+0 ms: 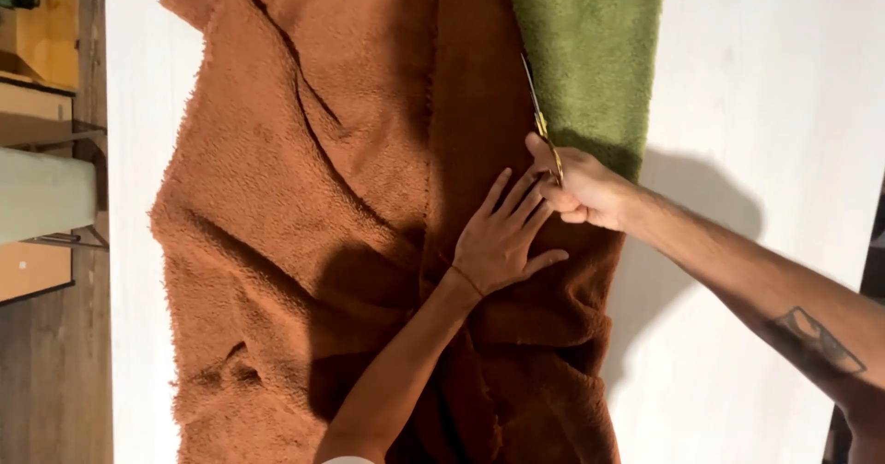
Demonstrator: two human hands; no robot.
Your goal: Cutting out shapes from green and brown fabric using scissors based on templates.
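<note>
Head view

- Right hand (583,186): one, closed around the handles of the scissors, fingers curled tight through the loops; forearm ran off toward the lower right corner, over bare table.
- Scissors (540,116): one pair, gold-toned handles, slim blades pointing up and away from the grip, lying along the seam where the brown cloth met the green one. Whether the blades were parted could not be told.
- Left hand (501,235): one, flat and open, fingers spread, holding nothing; pressed palm-down on the brown fabric just beside and below the grip, its fingertips touching or nearly touching the right hand.
- Brown fleece fabric (304,197): one piece, rumpled, with several folds left of the grip; it lay under both hands. Its frayed left edge stopped short of the table's left edge, and its right edge ran just below the grip.
- Green fleece fabric (590,49): one piece, directly above the grip, its lower edge just beside the knuckles.
- White table (765,86): one; broad bare room to the right of the grip, a narrow bare strip far left.
- Wooden floor (55,381) and furniture: past the table's left edge, well apart from the grip.
</note>
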